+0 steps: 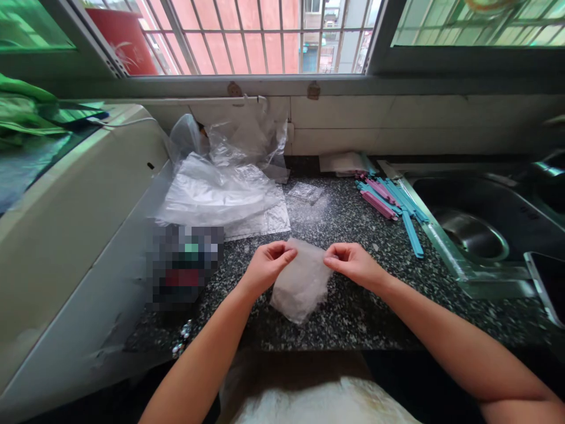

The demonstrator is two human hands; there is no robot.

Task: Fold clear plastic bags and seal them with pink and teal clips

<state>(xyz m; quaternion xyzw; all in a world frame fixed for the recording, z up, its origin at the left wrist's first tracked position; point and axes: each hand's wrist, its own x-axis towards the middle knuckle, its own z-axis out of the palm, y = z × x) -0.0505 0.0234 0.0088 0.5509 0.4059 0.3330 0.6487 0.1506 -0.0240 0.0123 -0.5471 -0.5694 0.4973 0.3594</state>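
Note:
A translucent, frosted plastic bag (302,282) hangs between my two hands over the front of the dark speckled counter. Its upper left corner is pinched by my left hand (273,262), thumb against fingers. On the other side my right hand (351,262) grips the upper right edge the same way. The bag looks flat and slightly wrinkled; I cannot tell whether anything is inside. Beyond it lies a small clear packet (305,192). Pink and blue plastic sealing clips (391,200) are heaped to the right, beside the sink.
Large clear plastic bags (216,191) are piled at the back left. A blurred-out item (183,268) sits left of my left hand. The sink (468,229) and a phone-like device (547,282) are at right. Flat bags (344,163) lie by the wall, below a barred window.

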